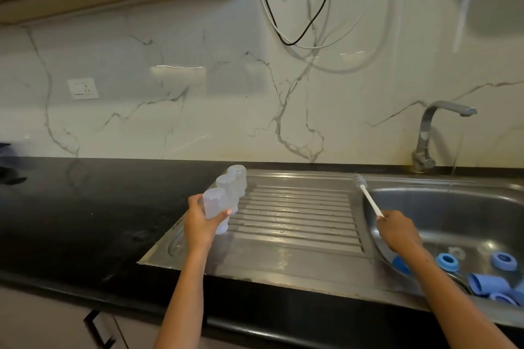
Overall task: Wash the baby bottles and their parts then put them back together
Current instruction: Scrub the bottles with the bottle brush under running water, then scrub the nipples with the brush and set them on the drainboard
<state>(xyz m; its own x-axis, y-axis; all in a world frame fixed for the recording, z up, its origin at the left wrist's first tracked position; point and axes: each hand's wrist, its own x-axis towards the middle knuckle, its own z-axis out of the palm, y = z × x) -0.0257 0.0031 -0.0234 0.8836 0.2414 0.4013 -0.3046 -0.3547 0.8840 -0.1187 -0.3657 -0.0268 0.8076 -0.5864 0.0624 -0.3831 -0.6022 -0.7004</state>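
Three clear baby bottles stand upside down in a row at the left edge of the steel drainboard (297, 207). My left hand (201, 224) grips the nearest bottle (214, 204); the middle bottle (226, 185) and the far bottle (237, 176) stand behind it. My right hand (399, 231) holds the white handle of a bottle brush (364, 188), bristle head pointing up and away over the drainboard's right end. Several blue rings and caps lie in the sink basin (442, 207), among them a ring (447, 261), another ring (504, 261) and a cap (483, 286).
A steel tap (431, 133) rises behind the basin on the right. Black counter (85, 207) stretches left of the drainboard, with a dark cloth-like thing (8, 161) at its far left. Black and white cables (297, 31) hang on the marble wall.
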